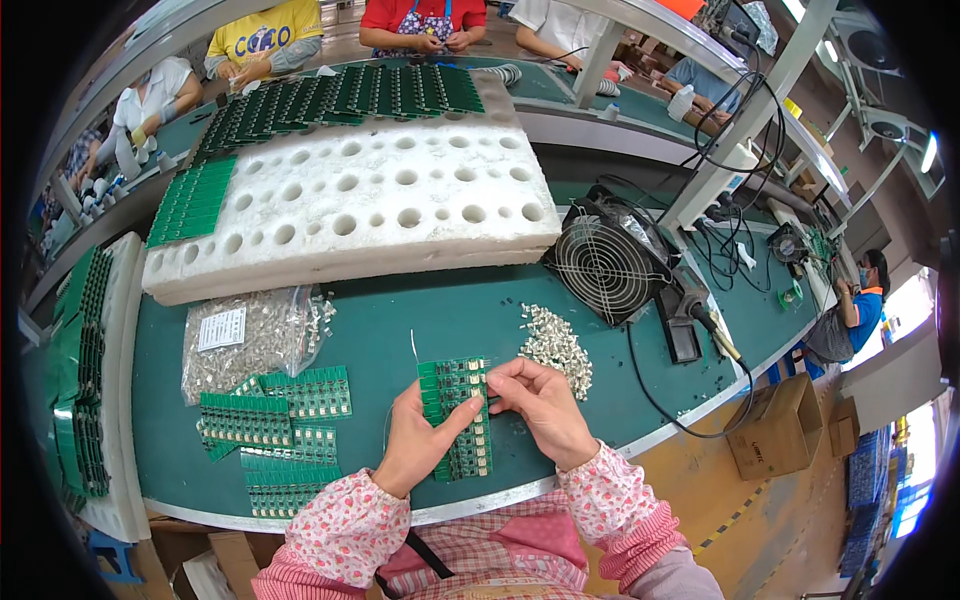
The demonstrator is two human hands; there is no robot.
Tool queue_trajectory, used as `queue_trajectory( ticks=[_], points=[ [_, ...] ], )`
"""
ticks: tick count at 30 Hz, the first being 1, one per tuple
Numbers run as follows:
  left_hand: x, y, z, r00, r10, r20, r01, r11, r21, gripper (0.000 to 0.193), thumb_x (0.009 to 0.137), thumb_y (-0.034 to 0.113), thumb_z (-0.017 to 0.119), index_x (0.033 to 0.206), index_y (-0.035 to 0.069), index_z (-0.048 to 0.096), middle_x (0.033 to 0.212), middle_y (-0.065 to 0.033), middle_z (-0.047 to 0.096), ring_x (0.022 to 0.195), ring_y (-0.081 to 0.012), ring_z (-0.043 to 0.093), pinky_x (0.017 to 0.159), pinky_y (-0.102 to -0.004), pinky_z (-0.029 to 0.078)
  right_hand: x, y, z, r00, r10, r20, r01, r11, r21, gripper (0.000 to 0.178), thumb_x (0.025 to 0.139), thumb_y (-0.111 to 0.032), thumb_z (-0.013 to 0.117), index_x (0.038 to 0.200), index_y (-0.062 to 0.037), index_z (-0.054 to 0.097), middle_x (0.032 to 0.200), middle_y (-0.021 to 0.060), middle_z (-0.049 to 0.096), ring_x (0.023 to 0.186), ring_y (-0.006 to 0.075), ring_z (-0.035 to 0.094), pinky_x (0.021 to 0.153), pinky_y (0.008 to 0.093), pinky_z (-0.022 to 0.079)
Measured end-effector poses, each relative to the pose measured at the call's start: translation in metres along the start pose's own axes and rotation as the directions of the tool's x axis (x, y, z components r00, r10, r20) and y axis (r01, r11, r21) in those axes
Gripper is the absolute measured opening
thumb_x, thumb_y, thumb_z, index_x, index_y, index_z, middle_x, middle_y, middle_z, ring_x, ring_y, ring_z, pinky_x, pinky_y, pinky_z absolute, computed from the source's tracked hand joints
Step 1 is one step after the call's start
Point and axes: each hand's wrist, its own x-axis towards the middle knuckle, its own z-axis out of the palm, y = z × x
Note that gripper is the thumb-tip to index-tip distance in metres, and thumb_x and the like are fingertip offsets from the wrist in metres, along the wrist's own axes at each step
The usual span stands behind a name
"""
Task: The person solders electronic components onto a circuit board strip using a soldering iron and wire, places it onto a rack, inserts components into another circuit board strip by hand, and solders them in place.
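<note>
A green circuit board panel (468, 445) with a column of small white connectors along its right side lies in my left hand (420, 440). The left thumb presses across its face. At the panel's upper right edge, the thumb and fingers of my right hand (545, 408) are pinched together; whatever sits between them is too small to make out. Just beyond that hand is a heap of small white connectors (556, 350). Several more green panels (245, 420) lie overlapping on the green bench to the left.
A clear bag of small parts (255, 345) lies behind the loose panels. A white foam block (370, 220) carries rows of boards (350, 95) at the back. To the right stand a fan (610, 262) and a soldering iron holder (678, 325) with a cable. People work across the bench.
</note>
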Motion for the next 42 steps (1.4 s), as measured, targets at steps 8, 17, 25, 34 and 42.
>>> queue_trajectory(
  ticks=[8, 17, 25, 34, 42],
  points=[
    [-0.004, 0.008, 0.005, 0.993, 0.113, -0.040, -0.109, 0.990, 0.088, 0.025, 0.082, 0.007, 0.071, 0.103, -0.001, 0.062, 0.093, -0.0035, 0.068, 0.081, -0.0072, 0.061, 0.071, -0.0244, 0.051, -0.001, 0.010, 0.008, 0.988, -0.146, -0.041, 0.144, 0.988, -0.049, 0.015, 0.091, -0.013, 0.063, 0.096, 0.0008, 0.059, 0.092, 0.0050, 0.064, 0.085, 0.0084, 0.060, 0.075, 0.0223, 0.050],
    [-0.004, 0.007, 0.005, 0.987, 0.116, 0.113, -0.129, 0.984, 0.119, 0.033, 0.082, 0.006, 0.071, 0.111, 0.000, 0.057, 0.098, -0.0042, 0.066, 0.086, -0.0088, 0.061, 0.075, -0.0252, 0.051, -0.004, 0.018, 0.002, 0.983, -0.165, -0.076, 0.167, 0.986, 0.027, 0.014, 0.092, -0.011, 0.061, 0.099, 0.0008, 0.058, 0.092, 0.0049, 0.064, 0.084, 0.0095, 0.060, 0.078, 0.0234, 0.050],
    [0.002, -0.001, -0.002, 0.991, -0.128, 0.044, 0.134, 0.976, -0.173, 0.033, 0.083, 0.001, 0.068, 0.113, 0.002, 0.054, 0.098, -0.0030, 0.063, 0.083, -0.0107, 0.061, 0.073, -0.0267, 0.053, -0.006, -0.017, -0.053, 0.780, -0.618, -0.097, 0.239, 0.438, -0.867, 0.010, 0.084, -0.006, 0.066, 0.094, -0.0055, 0.067, 0.091, 0.0068, 0.065, 0.081, 0.0191, 0.060, 0.074, 0.0304, 0.049],
    [0.004, 0.000, -0.002, 0.988, -0.154, 0.021, 0.155, 0.967, -0.203, 0.027, 0.083, 0.000, 0.067, 0.108, 0.002, 0.056, 0.095, -0.0029, 0.064, 0.082, -0.0102, 0.062, 0.072, -0.0258, 0.052, 0.007, -0.012, -0.046, 0.685, -0.578, 0.444, 0.369, -0.251, -0.895, 0.012, 0.074, -0.014, 0.074, 0.083, -0.0108, 0.067, 0.085, 0.0003, 0.058, 0.083, 0.0211, 0.054, 0.070, 0.0339, 0.041],
    [0.005, -0.002, -0.002, 0.988, -0.152, 0.039, 0.156, 0.968, -0.195, 0.026, 0.084, 0.001, 0.067, 0.108, 0.002, 0.056, 0.095, -0.0028, 0.064, 0.082, -0.0100, 0.062, 0.072, -0.0260, 0.052, 0.012, -0.004, -0.049, 0.684, -0.583, 0.438, 0.335, -0.283, -0.899, 0.013, 0.075, -0.017, 0.074, 0.083, -0.0104, 0.066, 0.085, 0.0003, 0.059, 0.083, 0.0207, 0.054, 0.071, 0.0337, 0.042]
  ],
)
